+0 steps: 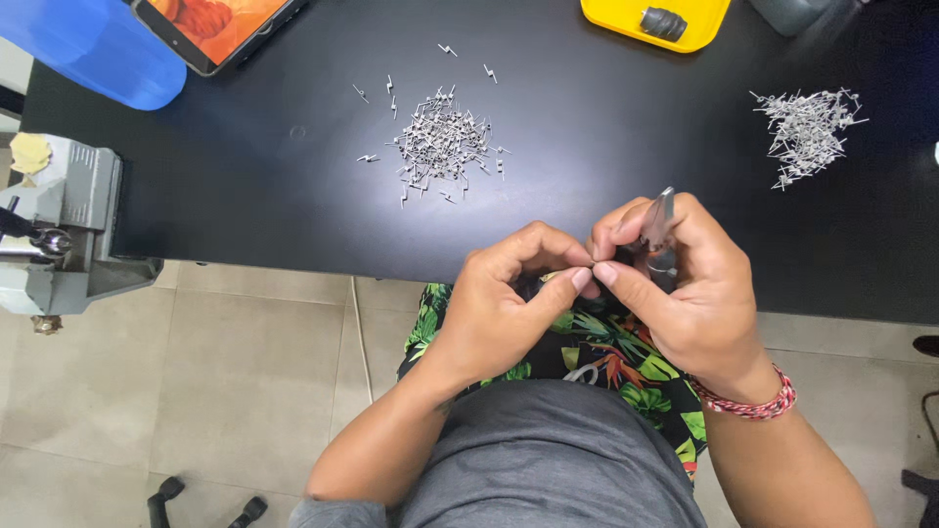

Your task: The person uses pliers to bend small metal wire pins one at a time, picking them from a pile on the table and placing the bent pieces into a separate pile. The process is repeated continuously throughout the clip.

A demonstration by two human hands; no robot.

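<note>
Head view, pliers (658, 223) in right hand (685, 293)

- A small metal tool (658, 223), grey and slim, is held upright at the table edge, at five o'clock from the central pin pile.
- A tiny piece (593, 266) is pinched at its seven o'clock, mostly hidden.

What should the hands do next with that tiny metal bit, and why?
Probably squeeze the pliers in the right hand to bend the small piece pinched by the left hand; both hands meet at the table edge, and bent pins already lie piled there.
</note>
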